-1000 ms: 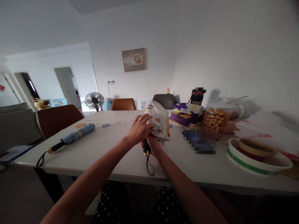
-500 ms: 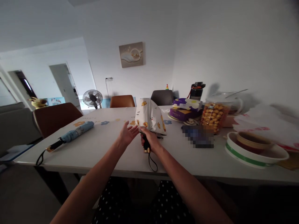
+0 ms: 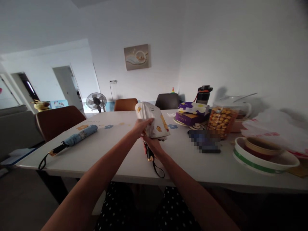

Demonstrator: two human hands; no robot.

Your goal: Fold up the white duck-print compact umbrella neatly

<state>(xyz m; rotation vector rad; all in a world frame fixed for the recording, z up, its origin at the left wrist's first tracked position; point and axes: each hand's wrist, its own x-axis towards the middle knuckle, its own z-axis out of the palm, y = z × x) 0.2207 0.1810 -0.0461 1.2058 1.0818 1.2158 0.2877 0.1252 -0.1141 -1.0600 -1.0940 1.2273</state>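
1. The white umbrella (image 3: 155, 122), folded and printed with yellow figures, is held above the table's (image 3: 108, 154) near edge. Its long axis runs from the black handle by the person up and away.
2. The right hand (image 3: 152, 148) is clamped round the handle. The left hand (image 3: 142, 125), higher up, closes on the canopy folds.
3. A blue umbrella (image 3: 78, 137) lies well apart to the left.
4. To the right, a clear jar (image 3: 221, 122) is full of golden snacks, and a green-striped bowl (image 3: 252, 166) holds a smaller brown bowl (image 3: 262, 150).
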